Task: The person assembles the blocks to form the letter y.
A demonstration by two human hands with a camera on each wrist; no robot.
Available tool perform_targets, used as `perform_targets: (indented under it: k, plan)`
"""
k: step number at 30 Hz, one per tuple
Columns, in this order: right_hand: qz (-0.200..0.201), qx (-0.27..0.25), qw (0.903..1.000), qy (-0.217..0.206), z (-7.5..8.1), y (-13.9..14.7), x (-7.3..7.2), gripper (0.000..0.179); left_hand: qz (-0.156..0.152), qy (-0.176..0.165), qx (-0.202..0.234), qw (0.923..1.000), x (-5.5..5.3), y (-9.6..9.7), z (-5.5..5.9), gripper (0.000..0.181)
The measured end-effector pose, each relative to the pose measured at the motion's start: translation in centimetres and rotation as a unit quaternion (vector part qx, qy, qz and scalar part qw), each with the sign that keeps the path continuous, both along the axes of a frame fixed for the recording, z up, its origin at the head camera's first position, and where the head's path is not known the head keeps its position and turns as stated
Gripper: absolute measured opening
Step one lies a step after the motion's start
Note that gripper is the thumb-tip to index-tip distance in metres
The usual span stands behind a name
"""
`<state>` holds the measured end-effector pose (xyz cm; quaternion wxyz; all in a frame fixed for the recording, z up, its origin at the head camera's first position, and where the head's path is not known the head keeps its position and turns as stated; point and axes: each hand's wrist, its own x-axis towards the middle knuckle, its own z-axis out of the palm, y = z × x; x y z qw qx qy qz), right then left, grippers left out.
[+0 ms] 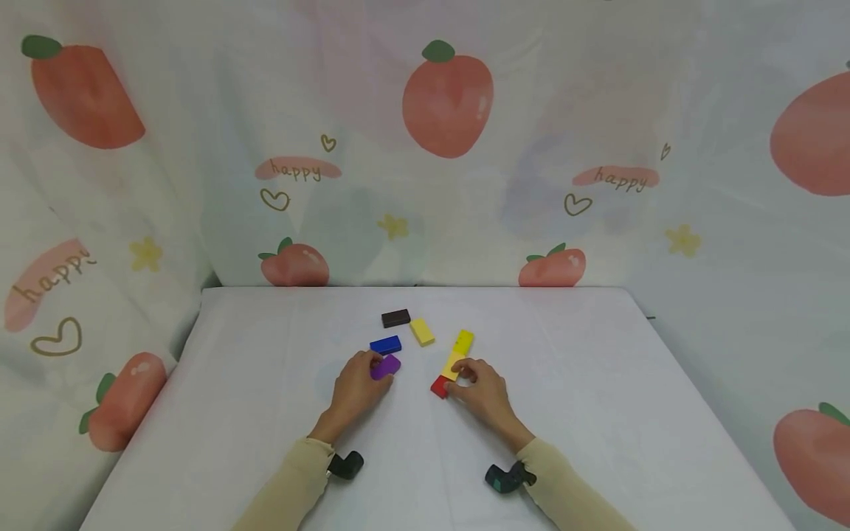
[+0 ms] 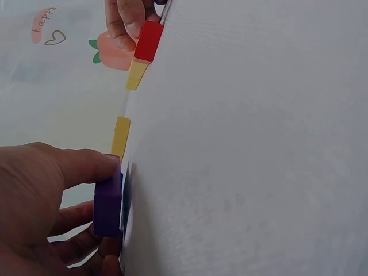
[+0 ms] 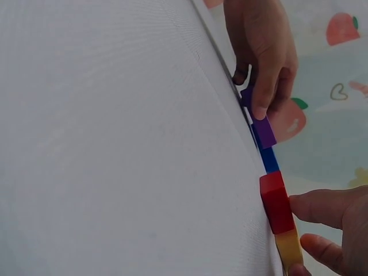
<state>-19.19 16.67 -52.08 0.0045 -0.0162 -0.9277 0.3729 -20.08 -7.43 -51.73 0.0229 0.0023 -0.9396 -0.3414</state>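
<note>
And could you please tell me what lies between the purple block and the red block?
Only bare white cloth separates the purple block from the red block, as the head view shows.

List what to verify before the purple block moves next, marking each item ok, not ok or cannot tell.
1. Left hand holds the purple block: ok, pinched at its near side by thumb.
2. Underside of the purple block off the white cloth: cannot tell.
3. Left hand off the blue block: cannot tell, they overlap in view.
4. Nothing between the purple block and the red block: ok, only cloth shows.
5. Right hand off the red block: not ok, its thumb touches it.
6. Red block meets the row's middle yellow block: ok.
</note>
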Motion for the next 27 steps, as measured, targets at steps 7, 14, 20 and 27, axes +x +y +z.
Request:
perform_targets:
  k: [7, 14, 20, 27]
  plan:
    - [0.001, 0.001, 1.0000, 0.002, -0.35, 0.09, 0.07, 0.026, -0.002, -0.005, 0.006, 1.0000, 0.12, -0.13, -0.10, 0.041]
    - [0.010, 0.000, 0.9999, 0.011, -0.26, 0.21, 0.03, 0.027, -0.008, 0.004, 0.018, 0.9998, 0.26, -0.31, 0.09, 0.040]
    - [0.009, 0.002, 0.9999, 0.010, -0.10, 0.09, 0.20, 0.027, -0.010, -0.006, 0.017, 0.9998, 0.38, -0.32, 0.16, 0.041]
    - [0.009, -0.003, 0.9999, 0.007, -0.10, 0.13, 0.25, 0.027, -0.014, -0.001, 0.022, 0.9997, 0.28, -0.28, 0.09, 0.040]
